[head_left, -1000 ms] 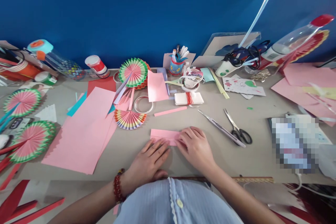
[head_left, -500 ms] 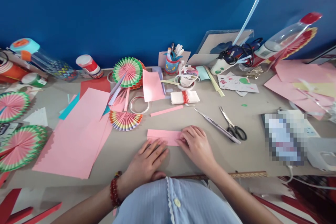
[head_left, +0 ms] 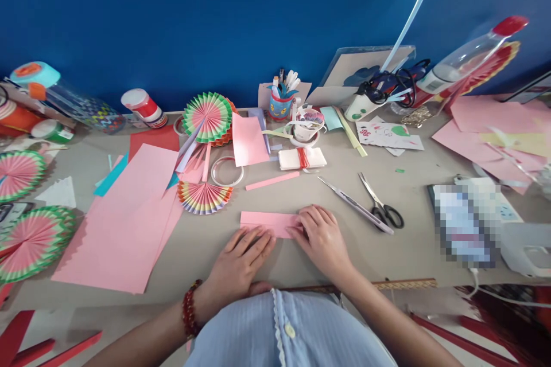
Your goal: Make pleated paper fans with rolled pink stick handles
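A creased pink paper strip (head_left: 275,220) lies on the table in front of me. My left hand (head_left: 244,258) rests flat with its fingertips on the strip's lower left edge, fingers stretched out. At the strip's right end, my right hand (head_left: 322,236) has thumb and fingers closed on the paper, covering that end. Beyond the strip lies a narrower pink strip (head_left: 272,180). To the right are a silver cutter (head_left: 357,206) and black-handled scissors (head_left: 381,202). A half-round pleated paper fan (head_left: 204,197) lies to the left.
Large pink sheets (head_left: 116,229) and round pleated fans (head_left: 37,241) cover the left side. Behind stand a pen cup (head_left: 280,104), a tape roll (head_left: 227,171) and a white bundle (head_left: 302,158). A phone (head_left: 465,226), a bottle (head_left: 469,63) and more pink paper (head_left: 482,146) are on the right.
The view has shifted very slightly. My left hand's fingers have drawn a little closer together on the strip; my right hand stays at its right end.
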`<state>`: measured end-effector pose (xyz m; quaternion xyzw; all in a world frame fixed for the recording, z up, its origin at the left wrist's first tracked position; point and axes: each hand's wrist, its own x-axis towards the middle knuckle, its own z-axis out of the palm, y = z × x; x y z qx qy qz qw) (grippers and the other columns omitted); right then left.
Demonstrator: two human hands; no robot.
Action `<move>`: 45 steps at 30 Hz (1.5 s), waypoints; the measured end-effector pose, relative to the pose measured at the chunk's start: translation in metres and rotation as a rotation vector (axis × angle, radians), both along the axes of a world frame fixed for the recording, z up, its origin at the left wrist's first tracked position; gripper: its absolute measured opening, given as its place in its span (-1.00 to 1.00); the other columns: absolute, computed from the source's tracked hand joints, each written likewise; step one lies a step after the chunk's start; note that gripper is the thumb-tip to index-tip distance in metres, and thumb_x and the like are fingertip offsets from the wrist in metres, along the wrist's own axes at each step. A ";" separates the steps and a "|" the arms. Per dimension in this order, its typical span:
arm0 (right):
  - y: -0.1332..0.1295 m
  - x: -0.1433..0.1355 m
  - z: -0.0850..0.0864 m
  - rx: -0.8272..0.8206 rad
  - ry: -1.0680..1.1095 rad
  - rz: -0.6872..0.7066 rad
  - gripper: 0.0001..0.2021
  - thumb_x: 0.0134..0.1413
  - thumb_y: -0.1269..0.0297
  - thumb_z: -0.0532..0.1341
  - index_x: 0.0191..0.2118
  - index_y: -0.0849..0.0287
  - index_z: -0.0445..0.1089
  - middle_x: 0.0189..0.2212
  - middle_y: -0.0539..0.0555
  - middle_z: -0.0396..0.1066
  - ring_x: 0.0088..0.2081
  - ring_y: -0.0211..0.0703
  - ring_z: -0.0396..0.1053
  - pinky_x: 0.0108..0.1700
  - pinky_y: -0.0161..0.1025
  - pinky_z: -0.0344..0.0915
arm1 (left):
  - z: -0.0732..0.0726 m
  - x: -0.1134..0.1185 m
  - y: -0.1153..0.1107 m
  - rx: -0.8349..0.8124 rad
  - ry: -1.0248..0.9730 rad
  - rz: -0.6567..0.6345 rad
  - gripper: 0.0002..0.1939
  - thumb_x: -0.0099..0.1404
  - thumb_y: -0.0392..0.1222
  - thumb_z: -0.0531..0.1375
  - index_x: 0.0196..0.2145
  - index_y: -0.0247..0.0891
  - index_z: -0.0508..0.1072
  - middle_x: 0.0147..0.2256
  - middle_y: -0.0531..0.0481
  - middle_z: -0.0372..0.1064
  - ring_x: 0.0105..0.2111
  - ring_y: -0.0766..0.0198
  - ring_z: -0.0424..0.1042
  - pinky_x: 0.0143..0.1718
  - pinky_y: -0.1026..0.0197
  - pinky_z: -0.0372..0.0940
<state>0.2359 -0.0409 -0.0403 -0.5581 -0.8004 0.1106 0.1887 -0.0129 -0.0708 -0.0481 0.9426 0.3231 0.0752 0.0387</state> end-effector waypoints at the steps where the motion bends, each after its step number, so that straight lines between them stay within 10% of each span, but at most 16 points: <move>1: 0.000 0.000 0.000 0.010 -0.003 0.003 -0.90 0.29 0.28 0.17 -0.28 0.11 0.38 -0.25 0.12 0.44 -0.17 0.02 0.37 0.07 0.01 0.23 | 0.000 0.001 0.001 -0.013 -0.008 0.008 -0.15 0.38 0.39 -0.09 0.35 -0.32 0.18 0.29 -0.19 0.21 0.32 -0.04 0.06 0.35 -0.07 -0.14; 7: -0.012 0.005 0.003 0.112 -0.056 0.111 -0.74 0.24 0.49 0.13 -0.10 0.01 0.47 -0.07 0.10 0.48 -0.08 -0.01 0.36 0.23 0.12 0.12 | -0.005 0.007 0.003 -0.060 -0.084 0.051 -0.13 0.34 0.44 -0.11 0.32 -0.27 0.24 0.22 -0.19 0.30 0.22 -0.07 0.17 0.31 -0.12 -0.11; 13: -0.035 0.002 0.004 0.124 -0.137 0.145 -0.70 0.19 0.18 0.30 0.04 -0.08 0.46 -0.03 0.09 0.48 -0.02 0.07 0.31 0.24 0.15 0.04 | -0.003 0.009 0.003 -0.058 -0.058 0.059 -0.12 0.32 0.45 -0.08 0.31 -0.28 0.25 0.20 -0.18 0.33 0.19 -0.08 0.20 0.27 -0.13 -0.06; 30: -0.050 0.034 -0.006 0.229 -0.111 0.051 -0.79 0.26 0.29 0.24 -0.04 -0.05 0.53 -0.12 0.07 0.50 -0.07 0.00 0.31 0.21 0.09 0.13 | 0.003 0.010 0.002 -0.057 -0.013 0.068 -0.22 0.35 0.40 -0.03 0.34 -0.11 0.20 0.24 -0.08 0.29 0.21 -0.04 0.19 0.29 -0.11 -0.12; 45: -0.045 0.037 -0.004 0.235 -0.084 0.121 -0.77 0.28 0.36 0.20 -0.02 -0.01 0.51 -0.10 0.11 0.49 -0.07 0.01 0.35 0.18 0.16 0.19 | 0.014 -0.042 -0.014 0.059 0.050 0.270 -0.36 0.45 0.19 -0.01 0.30 -0.26 0.26 0.27 -0.14 0.25 0.20 -0.03 0.26 0.15 -0.04 0.12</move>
